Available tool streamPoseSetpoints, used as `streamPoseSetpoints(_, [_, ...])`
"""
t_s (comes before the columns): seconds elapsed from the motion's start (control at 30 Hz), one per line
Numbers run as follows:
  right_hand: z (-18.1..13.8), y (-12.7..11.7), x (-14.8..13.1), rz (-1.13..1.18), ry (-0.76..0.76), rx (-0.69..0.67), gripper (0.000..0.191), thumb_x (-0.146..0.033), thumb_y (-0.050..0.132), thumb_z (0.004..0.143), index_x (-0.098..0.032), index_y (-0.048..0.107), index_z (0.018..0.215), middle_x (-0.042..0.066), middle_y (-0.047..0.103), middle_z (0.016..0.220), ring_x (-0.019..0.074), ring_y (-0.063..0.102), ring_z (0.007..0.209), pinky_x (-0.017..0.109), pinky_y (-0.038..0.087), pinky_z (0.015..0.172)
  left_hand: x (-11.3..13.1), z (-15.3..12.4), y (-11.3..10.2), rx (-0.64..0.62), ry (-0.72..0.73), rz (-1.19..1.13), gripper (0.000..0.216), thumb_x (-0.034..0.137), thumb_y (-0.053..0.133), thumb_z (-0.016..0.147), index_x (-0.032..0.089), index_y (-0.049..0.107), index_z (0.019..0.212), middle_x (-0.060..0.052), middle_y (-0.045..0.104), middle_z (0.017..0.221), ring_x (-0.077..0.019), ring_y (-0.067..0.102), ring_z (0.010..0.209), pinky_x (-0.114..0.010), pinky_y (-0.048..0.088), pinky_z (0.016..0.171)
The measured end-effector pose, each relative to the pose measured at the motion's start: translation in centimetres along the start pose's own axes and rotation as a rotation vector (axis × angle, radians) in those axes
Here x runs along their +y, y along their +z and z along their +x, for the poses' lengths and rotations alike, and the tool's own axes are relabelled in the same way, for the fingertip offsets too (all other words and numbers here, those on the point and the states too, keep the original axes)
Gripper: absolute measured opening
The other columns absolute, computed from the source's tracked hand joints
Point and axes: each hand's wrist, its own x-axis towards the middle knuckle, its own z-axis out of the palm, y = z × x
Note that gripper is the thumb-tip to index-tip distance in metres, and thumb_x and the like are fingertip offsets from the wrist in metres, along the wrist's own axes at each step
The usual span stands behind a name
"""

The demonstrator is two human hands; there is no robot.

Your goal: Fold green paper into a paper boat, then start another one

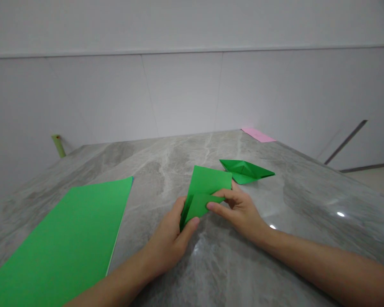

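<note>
A folded piece of green paper [208, 181] is held up between both hands over the grey marbled table, its near flap turned up and slightly apart from the back layer. My left hand [176, 238] grips its lower left corner, thumb in front and fingers behind. On the right edge, my right hand [238, 209] pinches the flap with thumb and forefinger; its other fingers are partly hidden behind the paper. Just beyond my right hand lies a green folded paper boat [245, 170], pointed at both ends.
A stack of large green paper sheets [67, 238] lies at the left on the table [153, 170]. A pink sheet of paper [258, 135] rests at the far right corner. Behind the table stands a white wall [182, 89], with a light green post-like piece [59, 146] at the left.
</note>
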Motion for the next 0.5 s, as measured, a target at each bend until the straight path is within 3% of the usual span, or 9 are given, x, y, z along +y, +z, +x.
streamPoseSetpoints(0.17, [0.19,0.17,-0.12,0.012,0.006,0.030,0.015,-0.038,0.080,0.075,-0.025,0.075,0.071,0.003,0.058,0.091,0.0205,0.055,0.085,0.033,0.046,0.080,0.08,0.20,0.08,0.002,-0.007,0.057,0.030,0.027,0.054,0.095,0.021,0.047,0.123,-0.007,0.064,0.108,-0.0244,0.061,0.096,-0.038,0.047,0.084])
streamPoseSetpoints(0.33, [0.28,0.41,-0.38,0.036,0.014,0.058,0.019,-0.035,0.079,0.075,-0.023,0.070,0.062,0.001,0.055,0.082,0.0177,0.053,0.075,0.030,0.046,0.071,0.35,0.11,0.15,-0.069,0.011,0.087,0.022,0.030,0.048,0.097,0.021,0.049,0.117,-0.006,0.064,0.096,-0.0230,0.061,0.087,-0.037,0.048,0.078])
streamPoseSetpoints(0.5, [0.30,0.47,-0.95,0.028,0.030,0.071,0.022,-0.036,0.077,0.074,-0.023,0.068,0.058,0.002,0.057,0.077,0.0179,0.052,0.073,0.031,0.045,0.072,0.80,0.02,0.24,-0.111,0.041,0.049,0.026,0.029,0.046,0.098,0.020,0.046,0.122,-0.007,0.064,0.100,-0.0217,0.061,0.088,-0.037,0.048,0.081])
